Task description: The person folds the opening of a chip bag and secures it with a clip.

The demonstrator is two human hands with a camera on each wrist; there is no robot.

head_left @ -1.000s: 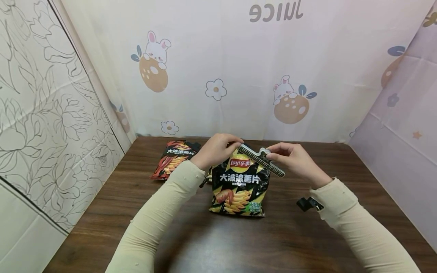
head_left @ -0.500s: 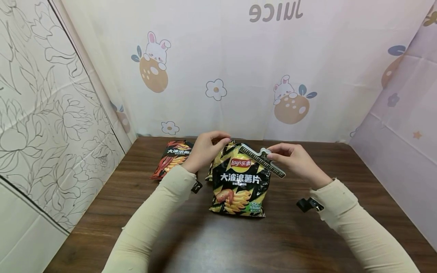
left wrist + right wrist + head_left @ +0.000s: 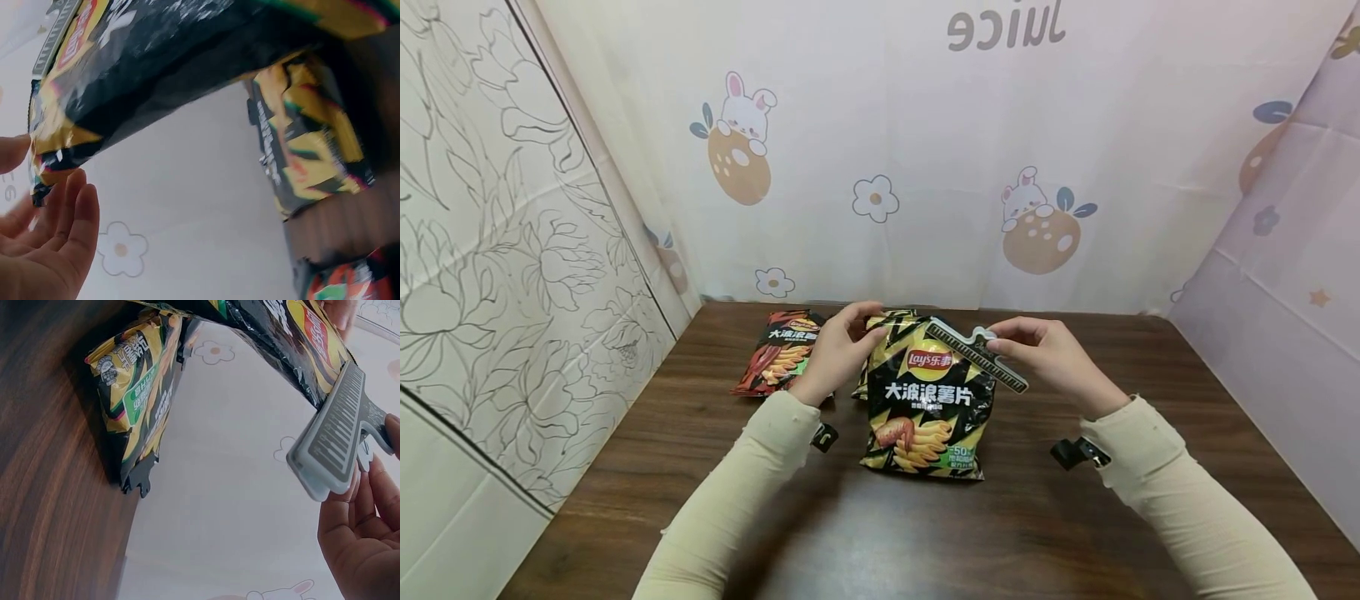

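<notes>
A black and yellow Lay's chip bag (image 3: 928,408) stands upright on the brown table, its front facing me. Across its top right corner sits a long grey bag clip (image 3: 977,354), slanting down to the right and sticking out past the bag's side. My right hand (image 3: 1052,358) pinches the clip's handle between thumb and fingers; in the right wrist view the clip's jaws (image 3: 334,434) lie across the bag's top edge. My left hand (image 3: 842,350) is at the bag's top left corner, thumb in front and relaxed fingers (image 3: 78,212) behind, spread apart.
Behind the front bag stands a second yellow and black chip bag (image 3: 144,394), with a dark clip (image 3: 139,475) at its top. A red and black chip bag (image 3: 782,350) stands at the back left, partly covered by my left hand. A patterned curtain (image 3: 925,167) closes off the table's back.
My left hand has left the clip's left end and moved left and down to the bag's top left corner. The right hand and clip have stayed almost still.
</notes>
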